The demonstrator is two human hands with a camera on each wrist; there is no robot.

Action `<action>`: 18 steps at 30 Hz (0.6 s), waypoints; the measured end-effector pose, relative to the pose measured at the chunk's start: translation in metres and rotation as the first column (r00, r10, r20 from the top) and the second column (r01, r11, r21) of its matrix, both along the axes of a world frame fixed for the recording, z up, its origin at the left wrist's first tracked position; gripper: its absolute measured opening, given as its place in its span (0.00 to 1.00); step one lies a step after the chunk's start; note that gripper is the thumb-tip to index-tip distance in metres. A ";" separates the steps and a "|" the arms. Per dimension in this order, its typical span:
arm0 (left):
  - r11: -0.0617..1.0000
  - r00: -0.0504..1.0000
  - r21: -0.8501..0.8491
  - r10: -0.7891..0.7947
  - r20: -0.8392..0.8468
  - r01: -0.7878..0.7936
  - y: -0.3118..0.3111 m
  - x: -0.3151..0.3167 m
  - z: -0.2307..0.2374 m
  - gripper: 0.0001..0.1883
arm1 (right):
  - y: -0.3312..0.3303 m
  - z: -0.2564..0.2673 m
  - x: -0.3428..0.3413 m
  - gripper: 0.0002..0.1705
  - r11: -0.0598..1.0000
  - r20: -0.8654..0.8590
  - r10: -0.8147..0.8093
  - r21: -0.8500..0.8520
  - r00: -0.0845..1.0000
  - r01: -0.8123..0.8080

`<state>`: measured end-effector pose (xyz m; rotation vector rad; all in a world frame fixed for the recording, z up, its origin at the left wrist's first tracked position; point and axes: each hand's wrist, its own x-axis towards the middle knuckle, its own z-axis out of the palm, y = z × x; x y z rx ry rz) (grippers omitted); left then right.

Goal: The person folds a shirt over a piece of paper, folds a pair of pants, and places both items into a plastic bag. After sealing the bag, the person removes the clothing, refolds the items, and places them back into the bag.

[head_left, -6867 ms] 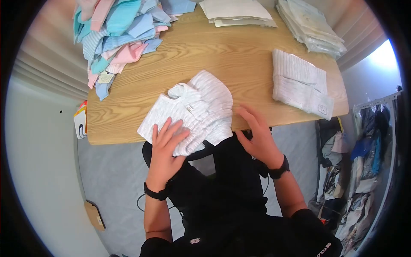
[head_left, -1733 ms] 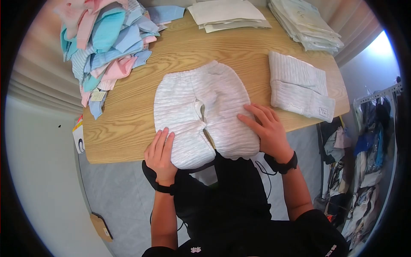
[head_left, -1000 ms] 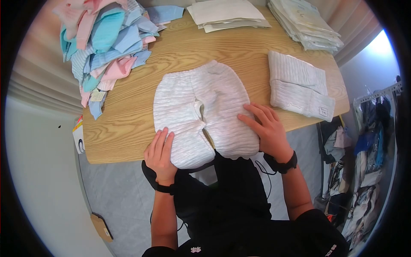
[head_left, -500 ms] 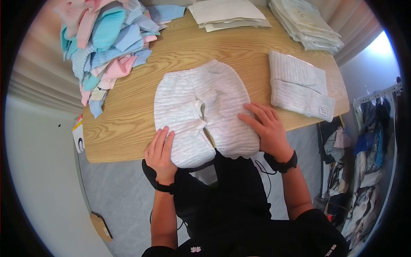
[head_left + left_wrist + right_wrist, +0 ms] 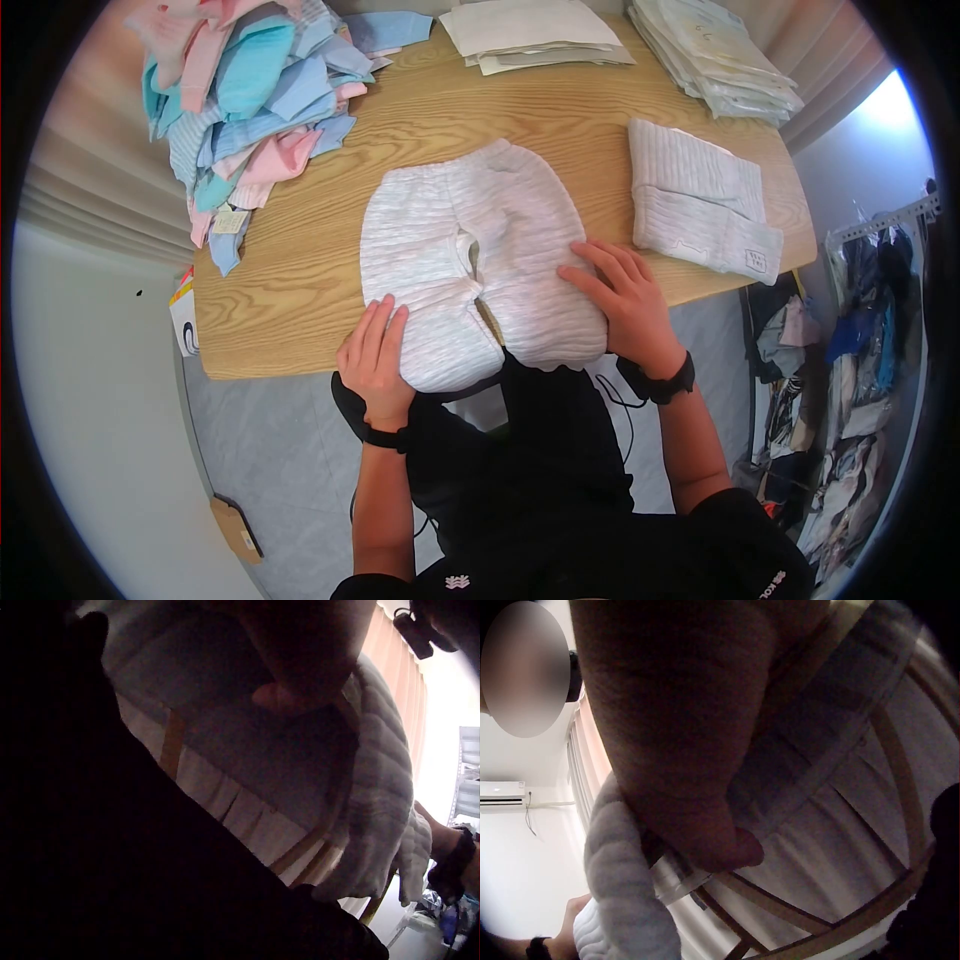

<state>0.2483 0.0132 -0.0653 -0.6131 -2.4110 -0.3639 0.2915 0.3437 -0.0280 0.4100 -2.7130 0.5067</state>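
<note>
Spread on the front of the wooden table [image 5: 480, 105] is a pair of small pale grey ribbed trousers [image 5: 530, 230], waistband toward the back. The crotch shows a gap, and the legs reach over the table's front edge. My left hand [image 5: 375, 355] rests fingers-straight on the outer side of the left leg. On the opposite leg lie the extended fingers of my right hand [image 5: 635, 310]. Both thumbs are hidden in the head view; the wrist views show a left thumb [image 5: 277, 697] and a right thumb [image 5: 746, 851] low beside the cloth [image 5: 379, 795].
A matching folded grey garment [image 5: 700, 195] lies to the right. Pink, blue and turquoise clothes [image 5: 260, 100] are heaped at back left. Cream flat sheets [image 5: 535, 30] and a stack of clear plastic bags [image 5: 710, 55] stand along the back. A clothes rack [image 5: 870, 330] is on the right.
Several seconds ago a bunched grey garment with a round neckline lay under my left hand; now flat trousers lie there. Over the last two seconds both hands and the trousers have stayed still.
</note>
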 end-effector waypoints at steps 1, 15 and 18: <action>1.000 1.000 -0.001 0.000 0.000 0.000 0.000 0.000 0.000 0.17 | 0.000 0.000 0.001 0.31 1.000 0.004 -0.002 -0.001 1.000 0.002; 1.000 1.000 0.004 -0.001 0.004 0.001 0.001 0.001 0.001 0.17 | 0.000 0.000 0.001 0.30 1.000 -0.005 -0.002 -0.006 1.000 0.002; 1.000 1.000 0.006 0.002 0.002 -0.002 0.000 0.001 0.000 0.16 | 0.000 0.000 0.001 0.30 1.000 -0.007 -0.002 -0.004 1.000 0.002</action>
